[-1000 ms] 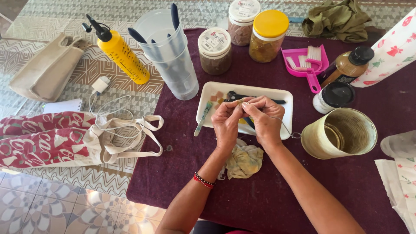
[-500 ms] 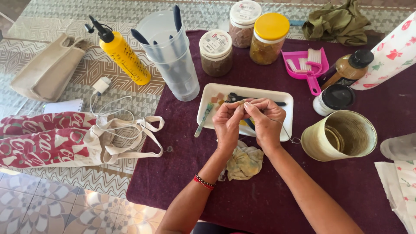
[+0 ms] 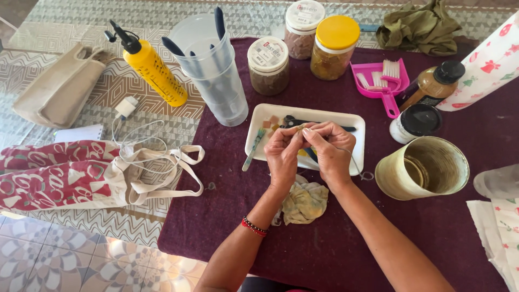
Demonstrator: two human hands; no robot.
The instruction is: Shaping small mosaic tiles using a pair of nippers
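Both hands raised over white tray point(image 3: 354, 121), fingertips meeting: left hand point(image 3: 284, 157) & right hand point(image 3: 331, 151) pinch tiny piece point(image 3: 300, 127); thin wire point(image 3: 358, 165) trails off right.

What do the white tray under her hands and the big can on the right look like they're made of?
The white tray looks like matte foam or thin plastic: soft rounded rim, no shine. The can seems metal, with a thin rolled rim and faintly ribbed inner wall; its outside carries a dull cream paint or paper.

Three lidded jars point(image 3: 268, 65), two hands point(image 3: 311, 154)
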